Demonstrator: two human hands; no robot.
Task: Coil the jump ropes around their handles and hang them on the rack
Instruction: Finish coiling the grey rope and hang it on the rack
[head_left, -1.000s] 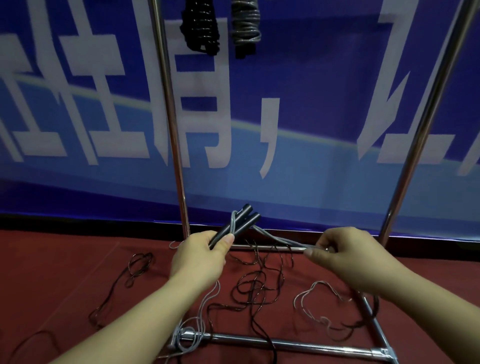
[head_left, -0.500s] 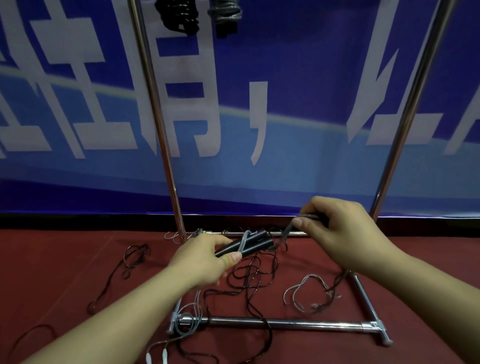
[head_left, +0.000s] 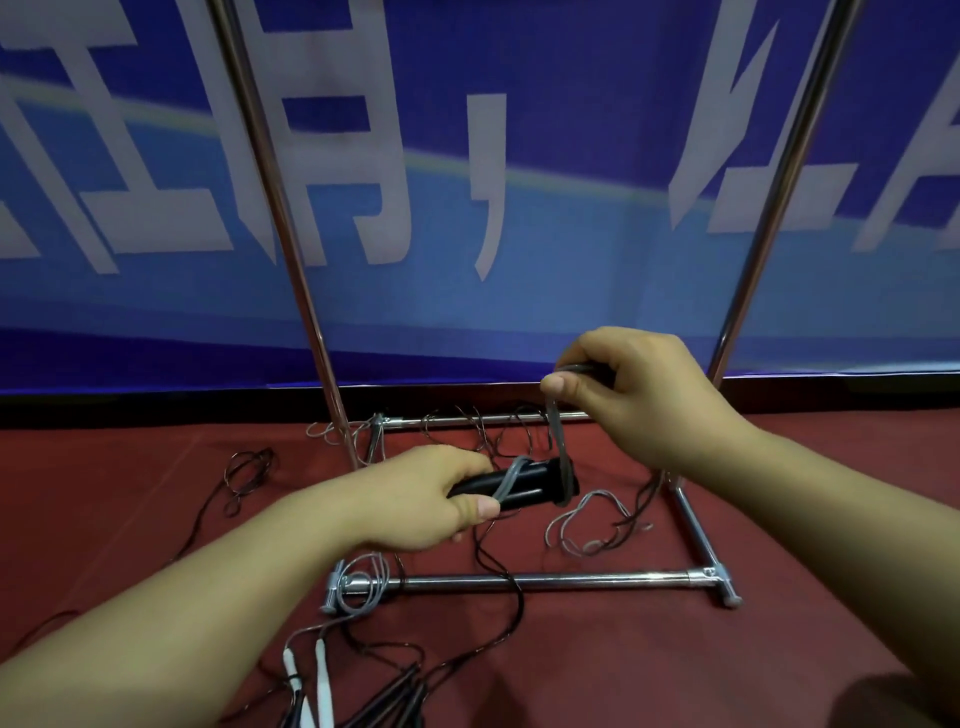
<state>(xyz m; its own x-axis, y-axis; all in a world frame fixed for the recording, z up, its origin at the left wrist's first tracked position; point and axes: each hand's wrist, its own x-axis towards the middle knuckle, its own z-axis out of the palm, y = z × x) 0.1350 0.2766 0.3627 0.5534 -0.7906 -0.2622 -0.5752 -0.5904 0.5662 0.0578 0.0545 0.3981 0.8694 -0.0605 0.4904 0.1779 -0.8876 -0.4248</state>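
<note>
Right hand (head_left: 639, 400) has lifted the pinched rope (head_left: 557, 421); left hand (head_left: 431, 499) grips black handles (head_left: 524, 486)

Rack (head_left: 524, 581) base on floor (head_left: 104, 493), banner (head_left: 571, 286) behind. Left hand (head_left: 415, 499) over base, gripping handles (head_left: 524, 486); right hand (head_left: 639, 395) up and right of them, pinching rope (head_left: 558, 431). Loose ropes (head_left: 597, 525) inside base; more handles (head_left: 322, 680) nearer, front-left

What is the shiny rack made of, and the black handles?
The rack looks like polished metal tubing: it is silvery and mirrors the light. The black handles in the left hand look like matte plastic or rubber; their dull sheen cannot settle which.
</note>
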